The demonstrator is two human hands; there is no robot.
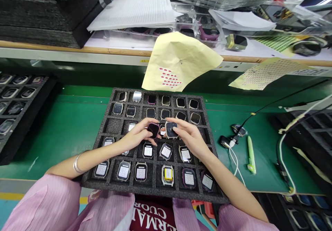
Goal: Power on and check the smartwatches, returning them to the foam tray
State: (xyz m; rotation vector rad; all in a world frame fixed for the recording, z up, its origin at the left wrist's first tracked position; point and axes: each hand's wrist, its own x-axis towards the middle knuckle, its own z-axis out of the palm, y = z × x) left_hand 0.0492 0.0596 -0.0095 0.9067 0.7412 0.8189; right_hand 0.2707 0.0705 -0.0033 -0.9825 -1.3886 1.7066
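My left hand (144, 131) pinches a purple-framed smartwatch case (153, 130) with a dark screen, thumb on its face. In my right hand (185, 133) is a silver-framed smartwatch case (171, 130), also dark, gripped by its edges with the thumb on the glass. Both are held side by side above a black foam tray (111, 126) divided into compartments. Several strapless watch cases lie in it; the nearer rows show lit white screens, such as one watch (148, 150), while the far rows are mostly dark. One case (168, 175) shows a yellow part. My forearms cover some compartments.
A shelf (114, 53) with papers and clear plastic trays runs across the back. Yellow paper (178, 63) hangs from its edge. A green pen (250, 153), a white cable (234, 160) and a small round device (239, 130) lie right. Another foam tray (24, 111) stands left.
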